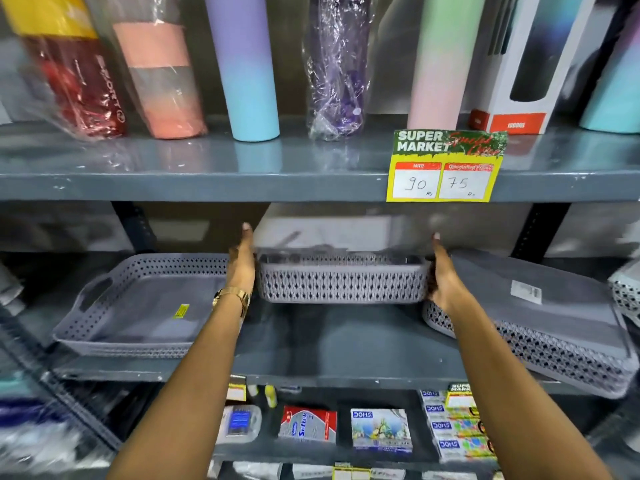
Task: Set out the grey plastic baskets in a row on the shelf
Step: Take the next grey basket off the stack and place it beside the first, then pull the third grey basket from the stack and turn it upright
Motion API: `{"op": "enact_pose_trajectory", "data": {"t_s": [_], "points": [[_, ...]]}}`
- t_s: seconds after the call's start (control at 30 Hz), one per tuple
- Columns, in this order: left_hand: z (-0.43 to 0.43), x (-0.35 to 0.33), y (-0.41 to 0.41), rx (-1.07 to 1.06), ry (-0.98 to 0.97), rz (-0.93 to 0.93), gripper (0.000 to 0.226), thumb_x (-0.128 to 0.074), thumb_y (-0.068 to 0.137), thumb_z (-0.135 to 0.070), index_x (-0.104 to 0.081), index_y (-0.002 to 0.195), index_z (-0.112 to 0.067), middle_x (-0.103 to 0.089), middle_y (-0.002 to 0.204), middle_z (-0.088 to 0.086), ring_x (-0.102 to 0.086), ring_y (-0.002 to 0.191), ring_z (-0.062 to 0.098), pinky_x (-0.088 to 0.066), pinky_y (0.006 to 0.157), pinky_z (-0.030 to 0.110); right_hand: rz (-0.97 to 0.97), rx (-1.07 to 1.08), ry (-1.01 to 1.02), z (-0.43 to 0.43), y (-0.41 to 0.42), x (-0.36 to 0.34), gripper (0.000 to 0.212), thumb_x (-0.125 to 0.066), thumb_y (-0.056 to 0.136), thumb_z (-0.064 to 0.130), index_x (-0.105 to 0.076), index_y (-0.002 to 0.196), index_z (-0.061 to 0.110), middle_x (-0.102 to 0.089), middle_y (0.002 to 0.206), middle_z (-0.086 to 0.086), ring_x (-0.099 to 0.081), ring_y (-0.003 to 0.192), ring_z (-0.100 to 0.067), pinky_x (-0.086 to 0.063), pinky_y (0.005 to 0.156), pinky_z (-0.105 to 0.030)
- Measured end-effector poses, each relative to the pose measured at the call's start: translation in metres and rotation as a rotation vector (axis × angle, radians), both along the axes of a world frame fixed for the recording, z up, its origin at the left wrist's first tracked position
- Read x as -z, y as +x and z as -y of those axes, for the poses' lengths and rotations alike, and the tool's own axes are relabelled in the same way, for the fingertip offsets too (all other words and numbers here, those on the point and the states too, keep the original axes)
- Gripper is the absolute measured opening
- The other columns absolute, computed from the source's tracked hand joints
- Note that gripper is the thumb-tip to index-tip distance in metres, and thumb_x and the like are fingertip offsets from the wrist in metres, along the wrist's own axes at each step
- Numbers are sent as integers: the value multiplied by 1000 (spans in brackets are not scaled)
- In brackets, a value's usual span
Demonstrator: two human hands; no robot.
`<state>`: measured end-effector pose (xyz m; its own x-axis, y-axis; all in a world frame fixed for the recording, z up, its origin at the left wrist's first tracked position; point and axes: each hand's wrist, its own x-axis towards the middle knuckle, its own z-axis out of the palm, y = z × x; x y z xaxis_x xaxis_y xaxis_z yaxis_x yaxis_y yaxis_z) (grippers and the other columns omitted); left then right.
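Two bare forearms reach up from the bottom of the frame toward a grey metal shelf [346, 344] in a shop aisle. The left hand [242, 268], a gold bracelet [232, 296] at its wrist, presses flat against the left end of a grey plastic basket [341, 280]. The right hand [445, 277] presses the right end the same way, fingers stretched along the side, so the basket is clamped between two open palms. The basket sits at the middle of the shelf, well back from the front edge; whether it rests on the surface or hangs just above it cannot be told.

To its left lies a wider grey tray basket [138, 303] with a yellow sticker on its floor, close beside the left wrist. To its right a stack of grey baskets [540, 327] tilts toward the camera, a white label on top, its near corner overhanging the shelf edge.

Below, on the lower shelf, stand small boxes of stationery [381, 429].

Above, a yellow price tag [443, 168] reading 90 and 75 hangs on the upper shelf's edge, behind which a row of water bottles [252, 71] stands, several in clear wrap.
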<state>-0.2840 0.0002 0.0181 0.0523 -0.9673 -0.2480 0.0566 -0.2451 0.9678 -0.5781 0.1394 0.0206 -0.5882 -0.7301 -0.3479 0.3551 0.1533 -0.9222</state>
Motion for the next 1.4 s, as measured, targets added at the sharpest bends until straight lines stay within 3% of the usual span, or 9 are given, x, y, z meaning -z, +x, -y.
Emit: {"op": "enact_pose_trajectory", "data": {"t_s": [0.1,0.37,0.6,0.73,0.83,1.0,1.13,1.27,1.4], "points": [[-29,-3,-1,136,-83,222,106,-51,60,-86,-46,139,-16,-51,143,13,-49,131,31,-37,111,43,-75,-80,88,-6,4,16,88,-57,79,65,-34,147,13,-30,157,-8,-30,143,-29,-24,116,-47],[-53,32,-8,348,-112,564,58,-64,90,-37,-49,132,0,-58,123,15,-52,125,36,-40,90,32,-396,-223,325,-19,23,49,88,-76,74,41,-33,139,1,-43,143,-19,-46,128,-36,-36,111,-45],[-56,30,-24,327,-125,941,64,-62,85,-50,-50,127,-3,-53,135,24,-52,121,42,-47,99,44,-454,-225,334,-26,25,53,39,-77,74,36,-47,81,12,-46,70,-1,-43,59,-14,-37,53,-25],[-72,18,-57,291,-309,1270,86,-56,82,-60,-30,144,-7,-26,152,30,-32,138,45,-36,110,53,-493,-144,277,-36,8,32,43,-77,75,30,-38,69,13,-38,60,-3,-38,51,-15,-28,48,-26],[-83,2,-106,407,-503,1213,75,-56,85,-55,-37,138,-6,-45,140,24,-45,129,39,-45,101,45,-511,-108,223,-48,-7,9,45,-77,75,29,-48,70,-4,-47,64,-20,-55,63,-25,-40,56,-34],[-100,-13,-219,670,-526,933,62,-60,86,-47,-44,131,-8,-53,134,19,-52,122,39,-48,97,44,-644,-8,232,-81,-67,-7,43,-70,81,39,-43,75,6,-42,64,-3,-48,69,-24,-37,59,-33],[-109,1,-293,746,-473,952,73,-59,83,-55,-39,134,-5,-49,138,24,-50,124,43,-46,101,46,-798,68,460,-107,-146,19,89,-61,67,68,-55,115,-6,-58,121,-22,-45,124,-40,-31,108,-51],[-118,15,-344,764,-375,921,78,-56,87,-55,-33,141,-3,-41,147,23,-44,132,40,-42,106,42,-735,73,680,-116,-247,82,123,-47,32,79,-52,128,2,-48,138,-26,-41,128,-46,-36,105,-56],[-125,24,-371,753,-257,849,59,-47,92,-56,-50,128,-11,-43,149,19,-46,132,38,-41,106,42,-628,-10,739,-133,-256,56,115,-52,59,80,-31,148,10,-31,154,-20,-31,137,-45,-29,111,-58]]}}
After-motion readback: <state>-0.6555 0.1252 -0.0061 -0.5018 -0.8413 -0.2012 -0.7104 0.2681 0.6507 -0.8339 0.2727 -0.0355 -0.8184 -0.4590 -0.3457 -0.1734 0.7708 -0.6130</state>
